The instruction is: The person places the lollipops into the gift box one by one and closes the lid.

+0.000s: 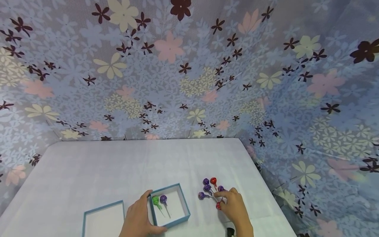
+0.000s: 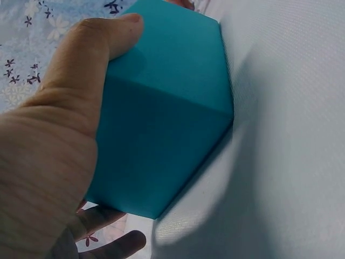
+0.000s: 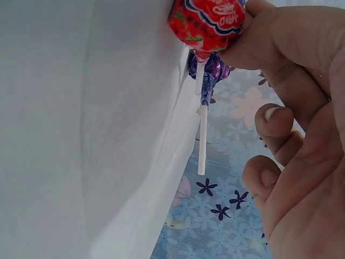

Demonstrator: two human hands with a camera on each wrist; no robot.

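Note:
My left hand [image 1: 139, 215] grips the teal open box [image 1: 186, 215] by its left side, thumb along the near wall and fingers at the far corner. Inside the box lie a green lollipop [image 1: 156, 200] and a purple lollipop [image 1: 163, 199]. At the right, my right hand [image 1: 234, 205] reaches down into a loose group of lollipops, thumb and index finger bent toward each other. A red lollipop [image 3: 207, 24] is right at the thumb, with a purple lollipop [image 3: 210, 70] beside it. I cannot tell whether the fingertips pinch either one.
A teal-edged white tray or lid [image 1: 103, 219] lies left of the box. Several purple and red lollipops, among them a red one [image 1: 213, 180], lie on the white-covered table [image 1: 133, 164] beyond my right hand. Floral cloth [image 1: 168, 82] hangs behind and at the sides.

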